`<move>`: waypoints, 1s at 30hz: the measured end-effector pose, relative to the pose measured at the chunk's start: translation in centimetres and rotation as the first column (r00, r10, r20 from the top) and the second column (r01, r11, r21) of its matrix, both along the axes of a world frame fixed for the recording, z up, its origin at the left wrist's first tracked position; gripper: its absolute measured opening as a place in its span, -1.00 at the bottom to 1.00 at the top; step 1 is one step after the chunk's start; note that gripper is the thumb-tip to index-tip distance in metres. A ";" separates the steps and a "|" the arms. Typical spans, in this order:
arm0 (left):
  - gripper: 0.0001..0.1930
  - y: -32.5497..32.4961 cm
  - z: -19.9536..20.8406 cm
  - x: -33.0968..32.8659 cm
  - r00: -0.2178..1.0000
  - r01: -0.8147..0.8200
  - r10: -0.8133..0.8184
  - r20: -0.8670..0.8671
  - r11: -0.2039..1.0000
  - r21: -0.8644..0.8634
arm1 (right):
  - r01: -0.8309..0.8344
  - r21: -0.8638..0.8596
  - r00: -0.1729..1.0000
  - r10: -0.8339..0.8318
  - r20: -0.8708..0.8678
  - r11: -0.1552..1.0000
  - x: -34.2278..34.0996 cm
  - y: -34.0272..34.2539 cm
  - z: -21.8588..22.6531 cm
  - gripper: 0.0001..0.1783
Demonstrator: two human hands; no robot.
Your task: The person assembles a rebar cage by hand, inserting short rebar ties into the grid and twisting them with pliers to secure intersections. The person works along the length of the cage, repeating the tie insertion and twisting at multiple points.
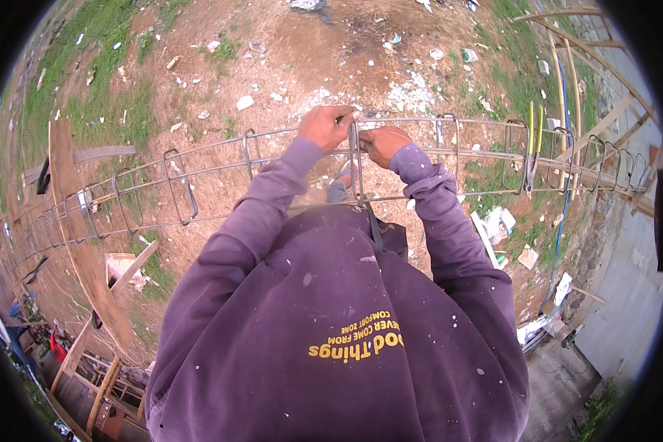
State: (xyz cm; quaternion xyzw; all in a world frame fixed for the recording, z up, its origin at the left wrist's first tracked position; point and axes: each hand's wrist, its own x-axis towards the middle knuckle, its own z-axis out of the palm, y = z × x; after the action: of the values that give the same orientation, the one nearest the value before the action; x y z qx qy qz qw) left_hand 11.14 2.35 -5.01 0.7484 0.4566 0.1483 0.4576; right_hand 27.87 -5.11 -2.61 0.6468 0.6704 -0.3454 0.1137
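Centrally, the left hand [325,127] and right hand [387,144], fingers curled, flank one rectangular steel stirrup [359,166] of the rebar cage [486,154]; whether either grip clenches anything cannot be determined.

Left hand [324,127] curled | right hand [385,146] curled just beside | arms [269,195] reaching forward

Between the left hand [324,128] and right hand [385,146], the stirrup [359,169] was dull grey metal, like the long bars [412,119]. Nearer the body, the sweatshirt [331,280] was matt, paint-specked cloth. Left of the hands, the plank [81,243] looked rough wood; right, the tool handles [531,129] looked smooth.
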 end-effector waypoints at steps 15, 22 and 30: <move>-0.48 -0.2 -0.6 -2.3 0.960 0.239 -0.260 0.106 0.956 0.172 | -0.255 0.410 0.962 0.186 0.201 0.876 -4.3 -0.2 7.2 -0.87; 0.11 -0.4 0.3 -2.2 0.976 0.050 -0.061 0.207 0.997 0.061 | -0.652 0.475 0.750 0.595 0.289 0.591 -2.0 9.6 7.6 -0.86; -0.40 -2.2 1.0 -0.7 0.967 -0.165 0.126 0.223 0.973 0.163 | -0.238 0.269 0.965 0.197 0.174 0.933 0.7 12.6 3.7 -0.62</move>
State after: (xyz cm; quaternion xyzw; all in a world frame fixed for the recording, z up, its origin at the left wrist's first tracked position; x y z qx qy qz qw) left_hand 10.40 0.17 -4.06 0.7309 0.4440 0.3009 0.4220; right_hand 28.53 7.48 1.05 0.6012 0.7711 -0.1821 0.1042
